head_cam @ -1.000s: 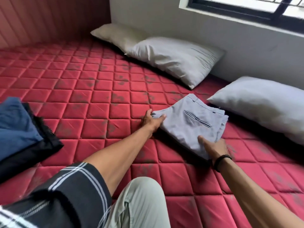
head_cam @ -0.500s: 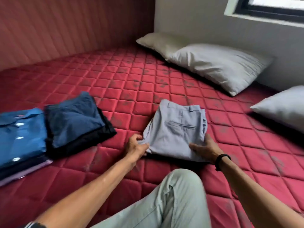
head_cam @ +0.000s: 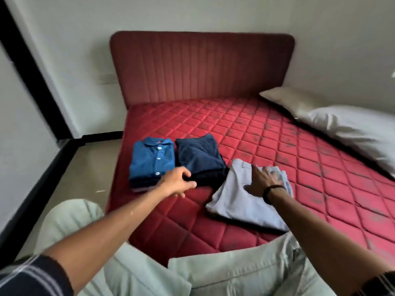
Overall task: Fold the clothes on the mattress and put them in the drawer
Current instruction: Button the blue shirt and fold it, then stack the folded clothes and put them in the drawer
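At the bottom of the frame, pale green trouser legs (head_cam: pixel 132 272) are seen, with both forearms stretched forward over the red quilted mattress (head_cam: pixel 245 133). The folded grey trousers (head_cam: pixel 237 201), held at both lower corners half a second ago, are now touched only by the right hand (head_cam: pixel 259 181), whose fingers are spread flat on top. The left hand (head_cam: pixel 178 183) has been moved off them to the centre left, where its loosely curled fingers are placed at the near edge of the dark navy folded pile (head_cam: pixel 199 159); whether cloth is pinched cannot be told. Just left of that pile, a folded blue polo shirt (head_cam: pixel 152 160) is stacked on other garments. Further back, two pillows (head_cam: pixel 350 127) lie at the right, and a red padded headboard (head_cam: pixel 201 67), previously out of sight, is seen against a white wall. Bare floor is visible at the left.
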A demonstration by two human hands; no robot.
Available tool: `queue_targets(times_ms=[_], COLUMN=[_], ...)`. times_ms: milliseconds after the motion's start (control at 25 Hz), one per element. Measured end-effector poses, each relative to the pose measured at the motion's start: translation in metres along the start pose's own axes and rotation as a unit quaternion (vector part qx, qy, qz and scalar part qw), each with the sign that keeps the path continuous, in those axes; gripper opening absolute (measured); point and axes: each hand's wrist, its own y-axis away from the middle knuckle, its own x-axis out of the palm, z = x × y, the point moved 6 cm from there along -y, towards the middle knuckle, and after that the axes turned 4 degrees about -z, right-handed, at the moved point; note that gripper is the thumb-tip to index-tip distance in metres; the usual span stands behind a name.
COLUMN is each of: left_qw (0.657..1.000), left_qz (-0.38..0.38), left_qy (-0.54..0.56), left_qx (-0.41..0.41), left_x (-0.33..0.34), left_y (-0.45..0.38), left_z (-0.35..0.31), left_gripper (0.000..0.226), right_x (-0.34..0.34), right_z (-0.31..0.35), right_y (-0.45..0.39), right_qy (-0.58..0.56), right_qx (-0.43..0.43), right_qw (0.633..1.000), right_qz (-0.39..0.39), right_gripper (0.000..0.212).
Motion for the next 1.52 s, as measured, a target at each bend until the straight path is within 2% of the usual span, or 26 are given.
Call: queue_targets(times_ms=[80, 200, 240, 360, 480, 640, 680, 800, 920, 1120, 1200, 1280, 1320, 1440, 1520], left_qw=[0.998, 0.993, 0.99, 0.972, 0.953, 0.923, 0.913, 0.862, 0.818, 0.734, 0.7, 0.641, 0.596, 0.427, 0.305], left_qz=[-0.048, -0.098, -0.106, -0.133, -0.167, -0.238, -0.257, -0.358, -0.405, -0.411, -0.443, -0.51, -0.558, -0.688, -0.746], left_qy=[-0.05, -0.042, -0.05, -0.091, -0.096, -0.105, -0.111, -0.091, -0.098, -0.104, -0.056, 0.036, 0.107, 0.339, 0.425], left_qx=[-0.008, -0.052, -0.082, -0.169, -0.235, -0.283, -0.297, -0.347, -0.397, -0.53, -0.557, -0.572, -0.568, -0.479, -0.412], left_x=[-0.061, -0.144, -0.17, -0.242, -0.278, -0.298, -0.31, -0.345, -0.345, -0.318, -0.308, -0.294, -0.288, -0.284, -0.293], left_y=[0.011, 0.059, 0.085, 0.161, 0.239, 0.339, 0.371, 0.494, 0.6, 0.73, 0.762, 0.786, 0.798, 0.817, 0.828], left_z=[0.019, 0.069, 0.091, 0.132, 0.173, 0.206, 0.21, 0.228, 0.254, 0.345, 0.381, 0.417, 0.439, 0.505, 0.554], left_gripper=[0.038, 0.036, 0.035, 0.032, 0.032, 0.039, 0.039, 0.035, 0.03, 0.038, 0.043, 0.056, 0.066, 0.105, 0.105], right_x=[-0.016, -0.027, -0.029, -0.036, -0.04, -0.048, -0.06, -0.106, -0.124, -0.082, -0.055, -0.019, 0.002, 0.063, 0.1], right_z=[0.074, 0.205, 0.256, 0.374, 0.451, 0.512, 0.529, 0.585, 0.619, 0.654, 0.67, 0.684, 0.696, 0.745, 0.786], right_y=[-0.009, -0.005, 0.015, 0.09, 0.177, 0.267, 0.291, 0.39, 0.497, 0.643, 0.678, 0.704, 0.718, 0.762, 0.796], right_qy=[-0.007, 0.021, 0.028, 0.003, -0.035, 0.0, -0.001, -0.038, -0.057, -0.016, -0.044, -0.09, -0.122, -0.239, -0.309], right_qx=[-0.089, -0.246, -0.304, -0.438, -0.531, -0.632, -0.648, -0.732, -0.798, -0.861, -0.866, -0.84, -0.809, -0.654, -0.498], right_qw=[0.995, 0.969, 0.952, 0.899, 0.846, 0.774, 0.761, 0.68, 0.599, 0.509, 0.496, 0.511, 0.528, 0.566, 0.561], right_qz=[0.031, 0.011, 0.01, 0.007, 0.028, 0.038, 0.035, -0.003, -0.012, 0.001, 0.051, 0.156, 0.228, 0.441, 0.585], right_gripper=[0.077, 0.086, 0.085, 0.061, 0.056, 0.036, 0.037, 0.042, 0.04, 0.04, 0.04, 0.042, 0.043, 0.06, 0.081])
